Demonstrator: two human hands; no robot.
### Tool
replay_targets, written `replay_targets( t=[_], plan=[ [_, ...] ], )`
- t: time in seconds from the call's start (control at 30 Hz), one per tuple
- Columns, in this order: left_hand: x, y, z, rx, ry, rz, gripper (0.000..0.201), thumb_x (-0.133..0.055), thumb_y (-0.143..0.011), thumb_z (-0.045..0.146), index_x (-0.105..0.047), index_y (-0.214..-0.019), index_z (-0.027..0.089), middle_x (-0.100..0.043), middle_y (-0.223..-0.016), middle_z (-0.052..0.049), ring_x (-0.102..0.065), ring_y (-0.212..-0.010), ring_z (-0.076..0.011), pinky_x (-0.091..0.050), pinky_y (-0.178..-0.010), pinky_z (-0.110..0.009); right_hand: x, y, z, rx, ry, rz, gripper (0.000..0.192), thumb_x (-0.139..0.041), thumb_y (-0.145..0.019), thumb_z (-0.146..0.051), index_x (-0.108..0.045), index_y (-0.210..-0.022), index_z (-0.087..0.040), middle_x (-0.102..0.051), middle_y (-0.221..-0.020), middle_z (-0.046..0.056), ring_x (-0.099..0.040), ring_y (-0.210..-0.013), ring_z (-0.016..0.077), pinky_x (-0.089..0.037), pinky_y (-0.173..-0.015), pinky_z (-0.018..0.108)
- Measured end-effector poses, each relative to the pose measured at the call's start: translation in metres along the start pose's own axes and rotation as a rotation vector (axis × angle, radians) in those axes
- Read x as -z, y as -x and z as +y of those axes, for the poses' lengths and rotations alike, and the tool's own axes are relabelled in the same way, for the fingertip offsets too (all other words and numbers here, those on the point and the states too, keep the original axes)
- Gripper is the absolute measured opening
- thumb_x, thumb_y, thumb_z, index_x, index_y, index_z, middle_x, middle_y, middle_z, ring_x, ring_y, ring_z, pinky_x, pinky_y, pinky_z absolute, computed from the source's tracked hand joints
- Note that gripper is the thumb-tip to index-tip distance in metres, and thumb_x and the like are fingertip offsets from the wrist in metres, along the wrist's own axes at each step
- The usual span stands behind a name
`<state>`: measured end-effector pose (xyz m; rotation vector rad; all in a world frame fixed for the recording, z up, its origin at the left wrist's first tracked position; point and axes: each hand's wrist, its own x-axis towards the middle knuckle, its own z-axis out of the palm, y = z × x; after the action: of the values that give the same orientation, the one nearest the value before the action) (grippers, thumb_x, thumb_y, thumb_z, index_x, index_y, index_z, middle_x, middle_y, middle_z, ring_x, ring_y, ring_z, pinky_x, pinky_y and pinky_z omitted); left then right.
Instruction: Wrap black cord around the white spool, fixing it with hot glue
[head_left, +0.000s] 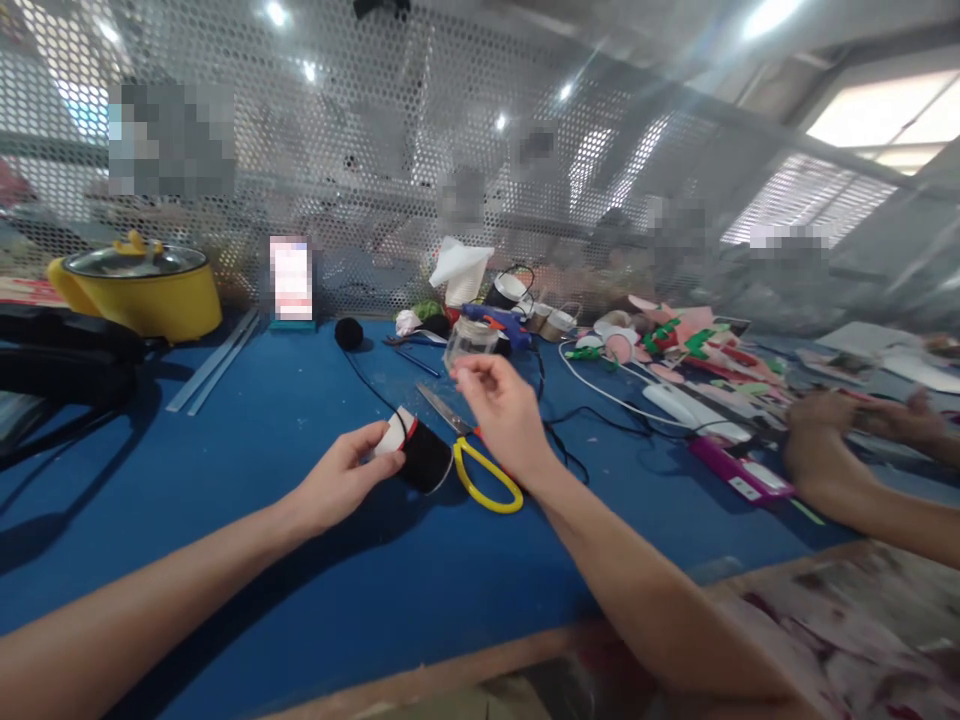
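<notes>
blue table (300,580): left hand (341,480) grips black spool (420,455), right hand (502,405) pinched, yellow-handled scissors (480,470) between.

We are seeing a yellow pot (142,290) sitting far left on the blue table (285,420), a blue glue gun (501,323) lying by the mesh screen (375,150), and felt scraps (690,340) piling up at right.

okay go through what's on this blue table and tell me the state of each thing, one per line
left hand: gripping the spool, shut on it
spool of black cord: lying on its side, partly wound
right hand: raised, fingertips pinched; what they pinch is too fine to tell
yellow-handled scissors: flat on the table, blades closed
yellow pot: lid on
glue gun: lying down, not held
another person's hands: resting at the table's right edge
</notes>
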<state>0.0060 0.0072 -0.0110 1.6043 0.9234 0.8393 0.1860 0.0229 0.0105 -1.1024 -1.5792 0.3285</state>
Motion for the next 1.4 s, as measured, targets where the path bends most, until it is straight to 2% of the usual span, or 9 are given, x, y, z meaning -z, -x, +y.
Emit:
replay_targets(
  t=[0.13,0.23,0.4,0.5,0.7,0.93,1.07,1.3,1.4],
  plan=[
    [0.006,-0.003,-0.002,-0.009,0.015,0.030,0.021,-0.052,-0.072,0.028,-0.057,-0.085,0.013,-0.060,-0.077,-0.002,-0.053,-0.075,-0.0164,-0.039,-0.071,-0.027,0.030,-0.040,0.007,-0.061,0.204,0.114,0.019,-0.051,-0.075,-0.035,-0.048,-0.067,-0.018,-0.058,-0.064,0.002,-0.055,-0.061,0.0153,-0.044,-0.064,0.030],
    [0.008,-0.005,-0.003,-0.023,0.001,0.020,0.023,-0.052,-0.072,0.029,-0.057,-0.087,0.012,-0.061,-0.079,-0.003,-0.053,-0.074,-0.0166,-0.040,-0.071,-0.027,0.046,-0.073,0.022,-0.228,0.391,0.202,0.017,-0.049,-0.075,-0.028,-0.047,-0.062,-0.018,-0.059,-0.072,0.007,-0.055,-0.079,0.0213,-0.040,-0.075,0.035],
    [0.012,-0.006,-0.004,-0.070,-0.121,0.035,0.024,-0.052,-0.072,0.031,-0.058,-0.085,0.013,-0.061,-0.078,-0.003,-0.052,-0.073,-0.0177,-0.040,-0.069,-0.028,0.049,-0.107,0.056,-0.464,0.317,0.065,0.019,-0.058,-0.071,-0.025,-0.050,-0.056,-0.015,-0.058,-0.059,0.009,-0.058,-0.077,0.0263,-0.045,-0.065,0.036],
    [0.014,-0.006,-0.001,-0.079,-0.199,0.059,0.022,-0.052,-0.071,0.031,-0.059,-0.082,0.013,-0.061,-0.078,-0.003,-0.052,-0.075,-0.0188,-0.040,-0.070,-0.028,0.044,-0.112,0.068,-0.620,0.195,-0.062,0.020,-0.056,-0.076,-0.030,-0.058,-0.075,-0.010,-0.060,-0.067,0.008,-0.059,-0.069,0.0214,-0.048,-0.057,0.034],
    [0.012,-0.008,0.004,-0.035,-0.209,0.061,0.021,-0.053,-0.068,0.029,-0.059,-0.079,0.013,-0.062,-0.075,-0.003,-0.054,-0.073,-0.0197,-0.041,-0.070,-0.029,0.033,-0.105,0.070,-0.719,0.042,-0.137,0.031,-0.047,-0.084,-0.029,-0.048,-0.112,-0.015,-0.051,-0.111,0.007,-0.054,-0.092,0.0183,-0.046,-0.076,0.039],
    [0.010,-0.011,0.007,0.022,-0.135,0.054,0.022,-0.054,-0.066,0.031,-0.058,-0.078,0.013,-0.061,-0.072,-0.002,-0.053,-0.072,-0.0187,-0.040,-0.069,-0.029,0.024,-0.094,0.057,-0.495,-0.034,-0.051,0.022,-0.052,-0.079,-0.027,-0.052,-0.094,-0.011,-0.060,-0.088,0.008,-0.059,-0.062,0.0119,-0.047,-0.051,0.024],
    [0.013,-0.007,0.003,0.037,-0.115,0.057,0.023,-0.053,-0.068,0.031,-0.057,-0.082,0.013,-0.059,-0.073,-0.001,-0.052,-0.070,-0.0174,-0.038,-0.067,-0.027,0.022,-0.081,0.042,-0.343,-0.086,-0.026,0.022,-0.055,-0.074,-0.023,-0.047,-0.093,-0.015,-0.060,-0.093,0.007,-0.059,-0.059,0.0094,-0.045,-0.047,0.019],
    [0.018,0.003,-0.007,0.015,-0.110,0.080,0.021,-0.051,-0.072,0.032,-0.055,-0.081,0.013,-0.056,-0.071,-0.001,-0.049,-0.067,-0.0154,-0.037,-0.060,-0.024,0.013,-0.027,-0.002,-0.355,-0.348,-0.305,0.017,-0.056,-0.069,-0.018,-0.052,-0.085,-0.015,-0.063,-0.086,0.006,-0.062,-0.059,0.0118,-0.049,-0.050,0.023],
    [0.020,0.005,-0.010,0.032,-0.103,0.116,0.023,-0.051,-0.072,0.034,-0.054,-0.080,0.013,-0.053,-0.066,0.001,-0.047,-0.063,-0.0139,-0.036,-0.058,-0.023,0.008,-0.007,-0.013,-0.437,-0.399,-0.429,0.013,-0.052,-0.070,-0.015,-0.054,-0.083,-0.013,-0.062,-0.066,0.001,-0.056,-0.048,0.0083,-0.045,-0.045,0.020]
  ],
)
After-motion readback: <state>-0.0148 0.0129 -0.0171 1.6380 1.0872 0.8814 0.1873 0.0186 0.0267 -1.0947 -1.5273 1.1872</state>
